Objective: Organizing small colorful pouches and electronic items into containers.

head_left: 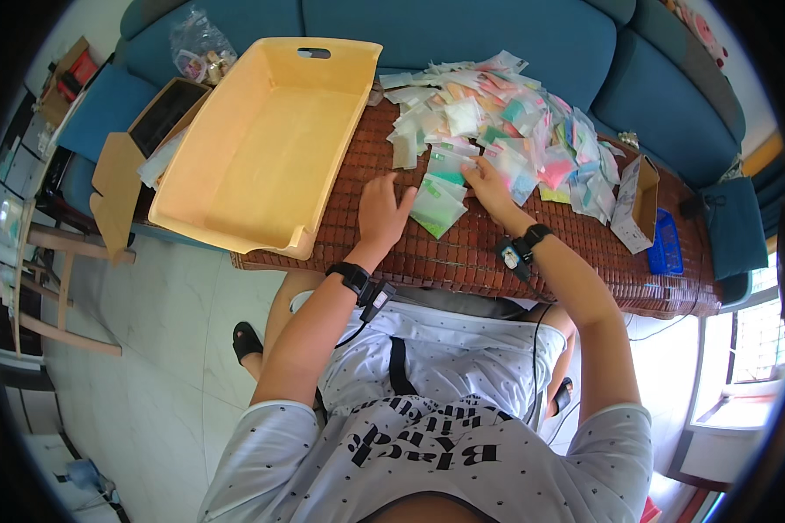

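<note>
My left hand [383, 212] rests on the brown woven mat [360, 242], its fingers apart, just left of a small clear zip bag of light green beads [439, 208]. Behind that bag lies another with teal-green beads [450, 165]. My right hand [487, 186] touches the teal-green bag's right edge with thumb and fingertips; whether it grips the bag cannot be told. A large heap of small bags [490, 104] with white, pink, blue, yellow and green contents spreads behind both hands. Each wrist wears a black strap with a small device.
A big yellow plastic tray [261, 150] lies on the left, beside an open cardboard box [121, 189]. Behind them stands a clear plastic bag of small items [203, 55]. At the right are an open white carton [634, 206] and a blue plastic basket [665, 242]. A blue sofa [458, 29] runs behind.
</note>
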Motion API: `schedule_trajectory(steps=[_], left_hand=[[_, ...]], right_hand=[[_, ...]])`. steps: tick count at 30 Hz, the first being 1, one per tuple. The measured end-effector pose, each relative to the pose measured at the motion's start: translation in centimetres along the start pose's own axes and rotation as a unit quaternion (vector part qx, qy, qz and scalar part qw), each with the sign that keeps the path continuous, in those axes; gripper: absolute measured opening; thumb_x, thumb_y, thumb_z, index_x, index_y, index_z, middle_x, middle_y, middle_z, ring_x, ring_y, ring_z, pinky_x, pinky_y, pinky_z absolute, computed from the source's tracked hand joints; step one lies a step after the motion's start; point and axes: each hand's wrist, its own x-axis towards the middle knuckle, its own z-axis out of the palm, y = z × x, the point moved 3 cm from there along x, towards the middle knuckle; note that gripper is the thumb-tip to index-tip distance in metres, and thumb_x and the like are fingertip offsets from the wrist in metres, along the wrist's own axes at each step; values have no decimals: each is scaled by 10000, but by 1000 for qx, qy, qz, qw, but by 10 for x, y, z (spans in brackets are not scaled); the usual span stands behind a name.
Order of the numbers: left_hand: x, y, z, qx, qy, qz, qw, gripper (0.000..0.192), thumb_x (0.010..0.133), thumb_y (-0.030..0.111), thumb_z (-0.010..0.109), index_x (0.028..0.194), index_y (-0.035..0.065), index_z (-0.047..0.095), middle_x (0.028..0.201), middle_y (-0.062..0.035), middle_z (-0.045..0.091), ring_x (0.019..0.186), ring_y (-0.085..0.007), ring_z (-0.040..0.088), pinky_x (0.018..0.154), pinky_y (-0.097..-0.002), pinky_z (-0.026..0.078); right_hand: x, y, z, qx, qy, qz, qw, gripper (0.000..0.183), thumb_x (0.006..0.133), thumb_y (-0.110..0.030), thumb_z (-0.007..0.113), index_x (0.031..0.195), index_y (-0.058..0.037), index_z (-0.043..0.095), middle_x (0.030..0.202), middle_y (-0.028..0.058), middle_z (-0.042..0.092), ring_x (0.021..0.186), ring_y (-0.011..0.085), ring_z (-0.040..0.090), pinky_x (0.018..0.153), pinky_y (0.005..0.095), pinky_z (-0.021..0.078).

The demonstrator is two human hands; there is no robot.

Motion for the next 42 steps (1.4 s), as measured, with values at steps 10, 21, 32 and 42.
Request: schedule_trajectory(steps=[10,21,32,42], left_hand=[[21,20,35,-244,-63,-7,968,605,776,102,767,1315,2,508,849,-100,610,684,-193,578,653,-327,490],[17,4,27,-425,31,-118,897,437,894,147,697,1283,23,541,870,-4,625,771,-73,564,694,-225,464],[17,11,34,-434,-54,-68,897,340,893,107,677,1213,19,602,909,-51,608,815,-127,588,739,-257,474],[13,11,31,-395,-27,-20,918,218,921,179,668,946,-37,653,1014,-47,588,950,-139,560,848,-274,434]], right_hand=[[-7,26,3,82,-18,-77,994,571,888,-93,696,1342,18,368,909,59,630,765,96,552,690,244,458],[-14,26,-5,72,50,-83,993,584,845,-46,723,1333,-2,405,796,12,542,744,85,519,674,229,439],[-26,12,2,-5,91,-103,990,424,798,-35,734,1194,-62,585,885,48,529,773,114,525,673,254,458],[-40,1,8,-297,153,-249,909,205,724,-140,793,917,-123,727,1355,179,445,1246,427,332,1044,491,327]])
